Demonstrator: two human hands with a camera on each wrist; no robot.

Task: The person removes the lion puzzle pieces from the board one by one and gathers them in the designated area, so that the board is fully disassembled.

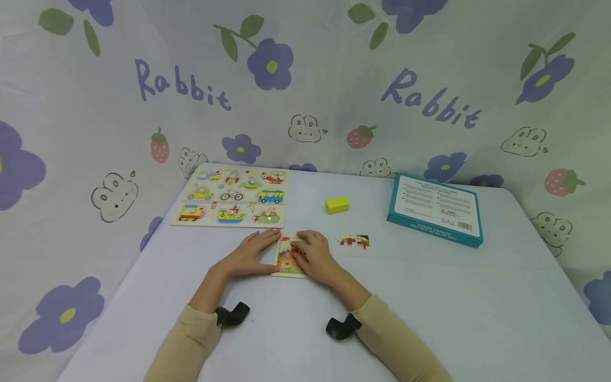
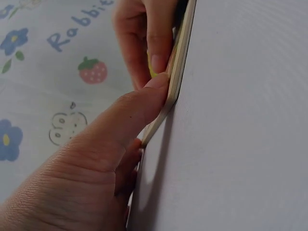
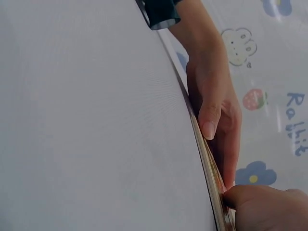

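A small wooden jigsaw board (image 1: 285, 263) with a colourful animal picture lies flat on the white table between both hands. My left hand (image 1: 247, 256) spans its left side, thumb pressing the near corner and fingertips at the far corner. Those fingers look fairly straight. Over the right part of the board, my right hand (image 1: 316, 258) has bent fingers touching the picture, thumb and index close together; I cannot tell whether they pinch a piece. In the left wrist view, the left thumb (image 2: 139, 103) rests on the board's edge (image 2: 179, 72). The right hand covers much of the picture.
Two loose jigsaw pieces (image 1: 347, 240) lie right of the board. Beyond them is a yellow block (image 1: 337, 205). A vehicle puzzle board (image 1: 224, 205) sits at the back left, and a teal-edged box (image 1: 435, 208) at the back right. A printed cloth (image 1: 324, 95) hangs behind the table.
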